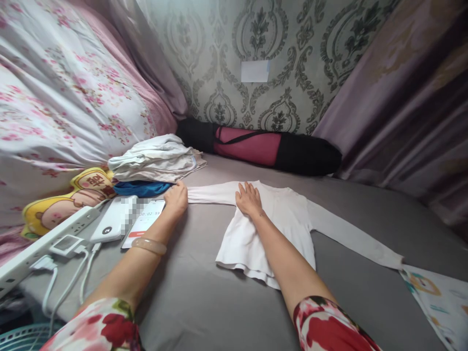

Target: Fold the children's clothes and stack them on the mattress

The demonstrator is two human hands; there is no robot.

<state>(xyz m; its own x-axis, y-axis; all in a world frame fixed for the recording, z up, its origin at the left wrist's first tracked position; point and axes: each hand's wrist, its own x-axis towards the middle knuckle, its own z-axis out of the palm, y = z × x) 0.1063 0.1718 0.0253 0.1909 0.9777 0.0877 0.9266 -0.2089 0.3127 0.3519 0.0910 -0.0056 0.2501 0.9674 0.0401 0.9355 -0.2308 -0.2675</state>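
Observation:
A white long-sleeved shirt (288, 219) lies spread on the grey bed sheet (190, 282), its right-hand sleeve stretched out toward the lower right. My left hand (176, 199) is closed on the cuff end of the shirt's left-hand sleeve, which runs out straight. Flat on the shirt near that sleeve's shoulder seam rests my right hand (249, 199), its fingers spread. Close to my left hand are a blue folded cloth (141, 187) and a phone (146, 222) showing a timer.
Folded pale clothes (153, 158) are piled at the back left. Beside them lie a yellow cartoon cushion (69, 200), a white power bank (113, 219) and a power strip (47, 243) with cables. A black and pink long bag (248, 146) lies along the wall. A printed cloth (435, 297) is at the right.

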